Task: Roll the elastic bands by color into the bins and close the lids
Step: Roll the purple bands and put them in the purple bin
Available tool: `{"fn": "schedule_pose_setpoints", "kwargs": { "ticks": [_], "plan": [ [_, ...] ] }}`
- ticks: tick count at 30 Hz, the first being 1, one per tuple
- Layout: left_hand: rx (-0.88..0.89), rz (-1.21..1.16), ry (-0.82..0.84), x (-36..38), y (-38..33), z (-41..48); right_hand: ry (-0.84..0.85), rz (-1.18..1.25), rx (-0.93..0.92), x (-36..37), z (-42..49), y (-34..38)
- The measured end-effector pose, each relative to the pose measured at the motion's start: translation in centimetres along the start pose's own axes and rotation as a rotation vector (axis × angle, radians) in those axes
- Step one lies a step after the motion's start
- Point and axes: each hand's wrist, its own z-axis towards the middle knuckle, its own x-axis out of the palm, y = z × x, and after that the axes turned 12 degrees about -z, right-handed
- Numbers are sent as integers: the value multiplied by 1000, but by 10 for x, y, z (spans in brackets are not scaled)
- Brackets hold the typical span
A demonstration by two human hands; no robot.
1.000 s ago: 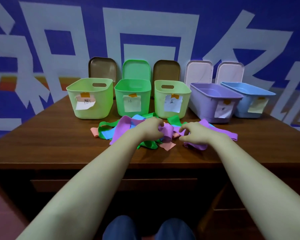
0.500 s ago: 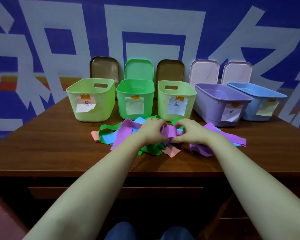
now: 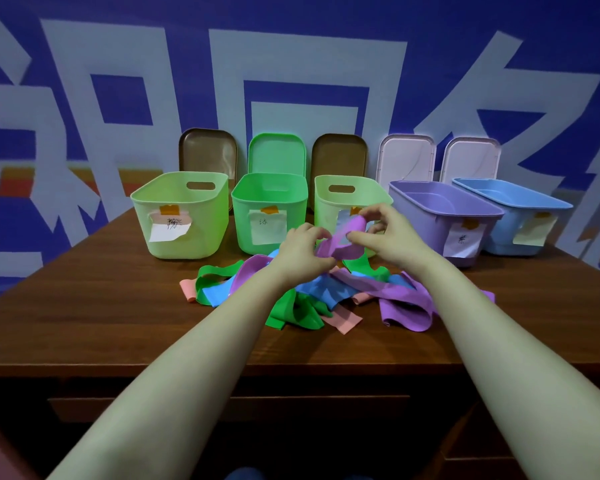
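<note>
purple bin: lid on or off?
Off. The purple bin stands open-topped, and a pale lid stands upright behind it, not on the rim.

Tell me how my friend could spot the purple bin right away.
On the wooden table, five open bins stand in a row. The purple bin is fourth from the left, between a pale green bin and a blue bin. It is the only purple one.

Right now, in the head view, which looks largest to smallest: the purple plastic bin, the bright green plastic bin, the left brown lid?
1. purple plastic bin
2. bright green plastic bin
3. left brown lid (farther back, partly hidden: real size unsure)
</note>
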Motion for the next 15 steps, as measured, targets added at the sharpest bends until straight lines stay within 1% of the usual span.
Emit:
{"fn": "schedule_pose_setpoints", "kwargs": {
  "ticks": [3, 5, 7, 8, 10, 12, 15],
  "plan": [
    [-4, -89, -93, -4, 4, -1, -94, 170, -8, -6, 3, 14],
    [-22, -130, -170, -8, 5, 0, -170, 355, 5, -10, 5, 24],
    [-76, -219, -235, -14, 0, 0, -223, 498, 18, -14, 6, 32],
    [-118, -296, -247, -17, -5, 0, -235, 519, 16, -15, 7, 36],
    [-215, -511, -217, -24, -18, 0, -230, 522, -9, -14, 6, 43],
    [-316, -746, -142, -30, -31, -2, -208, 525, -40, -13, 4, 50],
    [-353, -976, -77, -36, -43, -1, -202, 487, -96, -11, 0, 61]
  ]
}}
